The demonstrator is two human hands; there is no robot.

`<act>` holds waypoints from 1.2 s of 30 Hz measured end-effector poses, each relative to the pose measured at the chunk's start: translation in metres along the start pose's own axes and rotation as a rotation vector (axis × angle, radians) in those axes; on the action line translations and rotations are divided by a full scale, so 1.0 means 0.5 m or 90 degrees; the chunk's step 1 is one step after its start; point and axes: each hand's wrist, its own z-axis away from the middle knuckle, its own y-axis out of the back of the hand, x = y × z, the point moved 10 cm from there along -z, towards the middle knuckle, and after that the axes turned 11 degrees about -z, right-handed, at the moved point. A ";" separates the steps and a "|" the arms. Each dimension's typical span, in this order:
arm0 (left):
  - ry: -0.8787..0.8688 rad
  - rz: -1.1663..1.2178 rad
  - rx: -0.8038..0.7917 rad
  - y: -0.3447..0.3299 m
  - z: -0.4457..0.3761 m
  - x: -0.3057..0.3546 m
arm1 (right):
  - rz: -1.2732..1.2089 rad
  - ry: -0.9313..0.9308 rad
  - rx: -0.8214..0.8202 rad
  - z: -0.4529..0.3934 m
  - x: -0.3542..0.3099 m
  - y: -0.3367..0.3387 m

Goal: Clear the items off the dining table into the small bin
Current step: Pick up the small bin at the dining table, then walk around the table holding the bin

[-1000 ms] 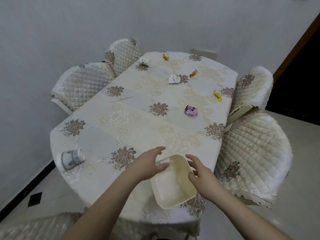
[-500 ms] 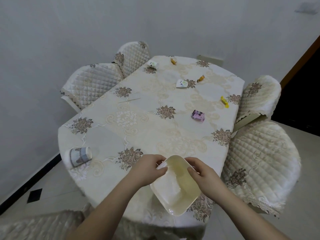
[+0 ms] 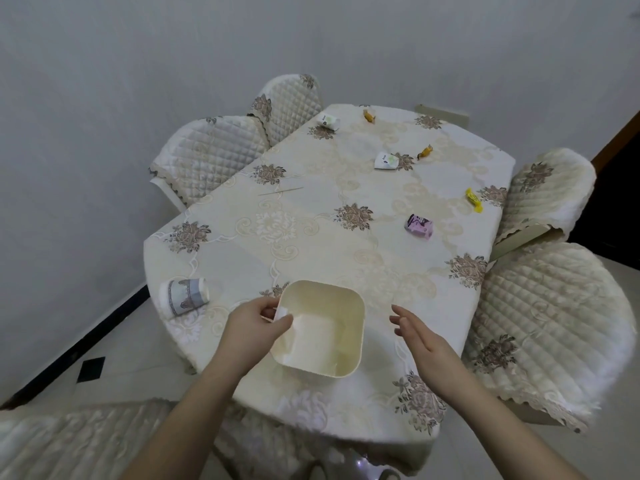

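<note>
One small cream bin (image 3: 320, 329) stands on the near part of the dining table (image 3: 311, 244), which has a floral cloth on it. The left hand (image 3: 254, 322) holds the bin at its left rim: the thumb is inside the wall and the fingers are curled around the outside. The right hand (image 3: 420, 336) is just beside the bin on the right, not touching it, with the fingers relaxed and a little spread, and it holds nothing.

On the table I count eight loose items. There is one paper cup (image 3: 185, 295) lying on its side near the left edge, one thin stick (image 3: 280, 191), one pink packet (image 3: 419, 226), one yellow candy (image 3: 473, 199), two orange candies (image 3: 425, 152) (image 3: 369, 116), and two white packets (image 3: 385, 161) (image 3: 327, 120) at the far part. None of them is in the bin.

Four quilted chairs are around the table: two on the left (image 3: 207, 154) (image 3: 289, 102) and two on the right (image 3: 547, 188) (image 3: 550, 320).
</note>
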 end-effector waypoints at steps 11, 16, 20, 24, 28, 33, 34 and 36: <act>0.091 0.014 0.115 0.012 0.119 0.002 | 0.220 0.080 -0.055 0.047 0.011 0.002; 0.103 0.032 0.169 -0.013 0.193 0.047 | 0.376 0.145 -0.039 0.083 0.013 0.071; 0.142 0.050 0.220 -0.038 0.263 0.048 | 0.424 0.181 -0.078 0.110 0.025 0.086; 0.194 0.074 0.264 -0.045 0.349 0.021 | 0.444 0.204 -0.134 0.137 0.029 0.057; 0.234 0.106 0.286 -0.029 0.439 -0.022 | 0.469 0.253 -0.175 0.159 0.002 -0.001; 0.255 0.126 0.351 0.025 0.563 -0.063 | 0.474 0.321 -0.239 0.200 -0.040 -0.095; 0.267 0.141 0.363 0.036 0.588 -0.075 | 0.478 0.331 -0.250 0.209 -0.048 -0.114; 0.283 0.164 0.385 0.057 0.640 -0.096 | 0.482 0.347 -0.270 0.229 -0.064 -0.152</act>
